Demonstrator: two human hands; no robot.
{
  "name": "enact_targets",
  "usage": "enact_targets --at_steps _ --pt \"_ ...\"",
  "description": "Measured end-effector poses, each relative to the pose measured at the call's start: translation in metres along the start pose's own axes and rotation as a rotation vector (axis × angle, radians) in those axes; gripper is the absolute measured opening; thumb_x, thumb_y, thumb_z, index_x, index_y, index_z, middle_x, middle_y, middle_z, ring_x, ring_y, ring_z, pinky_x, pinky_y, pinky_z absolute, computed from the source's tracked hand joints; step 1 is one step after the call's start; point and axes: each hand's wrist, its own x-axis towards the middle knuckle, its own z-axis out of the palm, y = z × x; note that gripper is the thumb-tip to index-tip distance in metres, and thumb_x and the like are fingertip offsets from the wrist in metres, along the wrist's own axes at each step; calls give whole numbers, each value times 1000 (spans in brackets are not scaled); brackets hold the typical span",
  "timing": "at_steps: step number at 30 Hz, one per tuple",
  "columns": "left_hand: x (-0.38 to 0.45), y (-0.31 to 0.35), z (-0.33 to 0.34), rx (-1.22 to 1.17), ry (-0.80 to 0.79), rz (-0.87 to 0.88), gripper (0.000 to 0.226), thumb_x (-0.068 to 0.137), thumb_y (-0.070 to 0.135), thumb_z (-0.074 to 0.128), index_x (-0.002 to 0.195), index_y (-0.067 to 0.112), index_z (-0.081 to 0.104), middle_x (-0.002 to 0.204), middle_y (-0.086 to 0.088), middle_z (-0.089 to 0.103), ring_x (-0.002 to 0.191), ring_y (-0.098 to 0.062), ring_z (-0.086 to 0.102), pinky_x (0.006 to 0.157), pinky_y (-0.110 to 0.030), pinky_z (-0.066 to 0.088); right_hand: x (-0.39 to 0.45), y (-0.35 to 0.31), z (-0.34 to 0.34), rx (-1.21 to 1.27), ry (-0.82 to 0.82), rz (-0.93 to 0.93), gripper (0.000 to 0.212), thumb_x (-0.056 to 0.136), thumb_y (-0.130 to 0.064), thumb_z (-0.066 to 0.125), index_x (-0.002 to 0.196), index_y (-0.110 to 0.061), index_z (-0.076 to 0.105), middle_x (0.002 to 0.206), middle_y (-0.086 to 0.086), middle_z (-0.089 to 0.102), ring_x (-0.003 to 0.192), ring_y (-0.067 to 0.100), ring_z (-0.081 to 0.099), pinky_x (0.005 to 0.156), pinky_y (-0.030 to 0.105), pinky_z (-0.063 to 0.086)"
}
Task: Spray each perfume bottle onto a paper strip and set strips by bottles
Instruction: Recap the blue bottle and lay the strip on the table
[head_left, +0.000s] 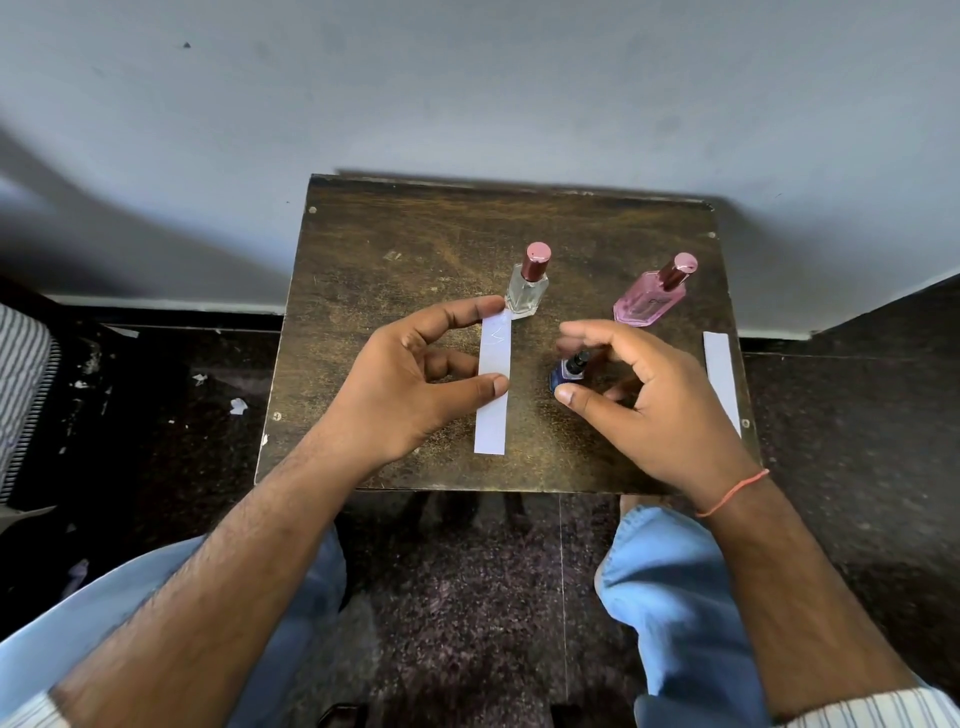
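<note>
- Paper strip (493, 384): light and floppy; we are pinching its edge with our left hand (410, 384).
- Blue bottle (566, 371): small, slippery glass; our right hand (639, 395) is curling around it, grip unclear.

Light: soft, even daylight; my wall (467, 88) reads pale grey, the floor (156, 415) near black.
Shadows: a broad diagonal band crosses the wall at left; my table (395, 234) throws a thin one behind its far edge.
Glare: faint sheen on the tabletop.
Distortion: wide-angle bowing bends the skirting line.
Blur: slight softness at my right hand (660, 400).
</note>
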Motion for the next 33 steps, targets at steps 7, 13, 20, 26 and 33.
enact_targets --at_steps 7,13,20,26,33 --pt "-5 4 -1 26 20 8 66 87 3 87 141 36 69 86 -18 81 85 -35 63 80 -50 41 -1 -25 0 -251 386 -321 66 81 -9 87 143 -4 64 135 0 54 105 15 56 96 25 51" --pt "-8 3 -8 31 38 14 66 88 1 87 143 32 67 100 -31 79 92 -45 69 88 -69 52 -4 -62 43 -179 501 -412 31 95 7 69 126 6 71 116 18 71 97 2 54 93 11 45" --pt "-13 7 -24 57 95 34 62 93 -1 80 146 28 64 104 -27 80 97 -46 76 97 -69 56 2 -76 87 -55 347 -279 31 104 -2 67 134 -4 69 142 9 59 111 27 71 83 43 65" --pt "-17 5 -34 59 111 51 63 97 -4 76 149 29 61 85 -11 80 84 -27 71 83 -50 51 11 -75 103 45 335 -119 32 99 -4 72 131 -12 71 134 0 68 106 17 72 81 40 64" --pt "-23 3 -48 118 125 54 68 98 -6 74 153 30 58 97 -22 82 98 -53 75 98 -65 55 22 -76 113 364 244 159 34 97 -5 77 126 -24 77 118 -17 79 76 10 72 76 29 62"
